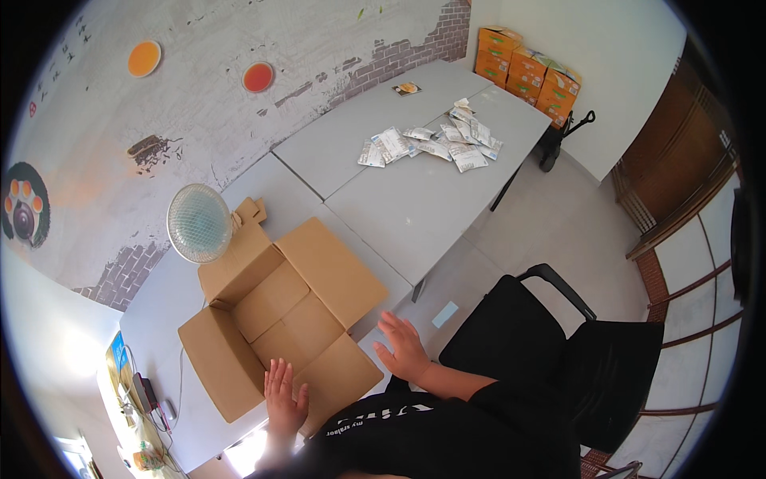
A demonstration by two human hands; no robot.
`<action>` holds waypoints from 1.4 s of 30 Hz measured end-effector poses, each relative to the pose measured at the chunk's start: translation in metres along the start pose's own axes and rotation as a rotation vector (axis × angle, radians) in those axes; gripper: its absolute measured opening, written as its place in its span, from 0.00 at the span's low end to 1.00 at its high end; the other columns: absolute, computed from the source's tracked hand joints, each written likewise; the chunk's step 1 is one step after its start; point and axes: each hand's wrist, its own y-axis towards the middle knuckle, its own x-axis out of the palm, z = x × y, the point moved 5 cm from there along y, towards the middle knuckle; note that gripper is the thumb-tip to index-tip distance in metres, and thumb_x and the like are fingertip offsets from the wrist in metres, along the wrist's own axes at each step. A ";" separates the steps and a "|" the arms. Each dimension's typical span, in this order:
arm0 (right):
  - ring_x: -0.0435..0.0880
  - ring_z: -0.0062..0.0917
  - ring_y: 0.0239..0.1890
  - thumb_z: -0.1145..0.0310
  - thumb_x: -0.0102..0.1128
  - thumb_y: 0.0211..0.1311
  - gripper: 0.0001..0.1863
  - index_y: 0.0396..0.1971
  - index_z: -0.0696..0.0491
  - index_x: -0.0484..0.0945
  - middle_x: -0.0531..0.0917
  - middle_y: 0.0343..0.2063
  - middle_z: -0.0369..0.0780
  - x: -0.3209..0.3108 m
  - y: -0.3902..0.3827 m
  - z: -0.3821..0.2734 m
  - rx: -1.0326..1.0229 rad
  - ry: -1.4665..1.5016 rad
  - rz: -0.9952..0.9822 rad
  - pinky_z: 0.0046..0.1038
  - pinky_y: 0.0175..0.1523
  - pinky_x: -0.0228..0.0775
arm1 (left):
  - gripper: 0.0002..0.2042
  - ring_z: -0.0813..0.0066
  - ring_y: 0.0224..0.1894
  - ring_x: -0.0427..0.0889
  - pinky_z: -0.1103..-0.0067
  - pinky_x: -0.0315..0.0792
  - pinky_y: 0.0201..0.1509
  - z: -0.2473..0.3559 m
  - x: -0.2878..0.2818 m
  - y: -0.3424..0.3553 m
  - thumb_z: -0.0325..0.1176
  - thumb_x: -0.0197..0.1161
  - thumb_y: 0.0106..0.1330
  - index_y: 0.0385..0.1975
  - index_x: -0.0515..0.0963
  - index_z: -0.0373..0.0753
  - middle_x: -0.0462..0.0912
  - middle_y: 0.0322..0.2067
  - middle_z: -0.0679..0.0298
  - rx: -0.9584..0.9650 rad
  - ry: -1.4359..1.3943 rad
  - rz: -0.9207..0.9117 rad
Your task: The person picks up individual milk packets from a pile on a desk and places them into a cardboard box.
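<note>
An open cardboard box (275, 307) stands on the grey table in front of me, its flaps folded outward and nothing visible inside. My left hand (286, 397) is at the box's near left side, fingers stretched out and close to the near flap; whether it touches the cardboard I cannot tell. To the right of the near flap, my right hand (403, 349) is raised with fingers spread and holds nothing. Farther off, a loose pile of white packets (447, 140) lies on the far part of the table.
A round fan (199, 223) stands behind the box. The grey table (383, 215) reaches toward stacked orange cartons (527, 70) at the back right. A black chair (519, 327) is at my right. Cables and small devices (152, 399) lie at the left edge.
</note>
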 end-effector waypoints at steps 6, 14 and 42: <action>0.61 0.41 0.68 0.55 0.56 0.58 0.33 0.61 0.59 0.66 0.65 0.65 0.50 0.002 -0.115 0.057 0.378 -0.306 -0.342 0.53 0.68 0.49 | 0.27 0.51 0.71 0.57 0.54 0.47 0.72 0.025 0.001 -0.023 0.34 0.63 0.59 0.60 0.68 0.35 0.64 0.65 0.51 0.076 0.102 -0.005; 0.68 0.40 0.63 0.62 0.56 0.55 0.32 0.61 0.58 0.66 0.69 0.61 0.49 -0.042 -0.300 0.143 0.544 -0.849 -0.638 0.53 0.64 0.57 | 0.28 0.50 0.71 0.54 0.54 0.46 0.72 0.034 0.001 -0.103 0.31 0.62 0.59 0.61 0.66 0.36 0.62 0.67 0.52 -0.002 0.036 -0.007; 0.83 0.38 0.35 0.57 0.51 0.64 0.15 0.35 0.51 0.82 0.83 0.32 0.43 -0.016 -0.083 0.303 0.571 -0.105 -1.692 0.40 0.42 0.75 | 0.27 0.55 0.71 0.56 0.54 0.47 0.72 0.024 0.031 -0.059 0.34 0.60 0.60 0.60 0.68 0.36 0.63 0.66 0.52 -0.473 0.308 -0.031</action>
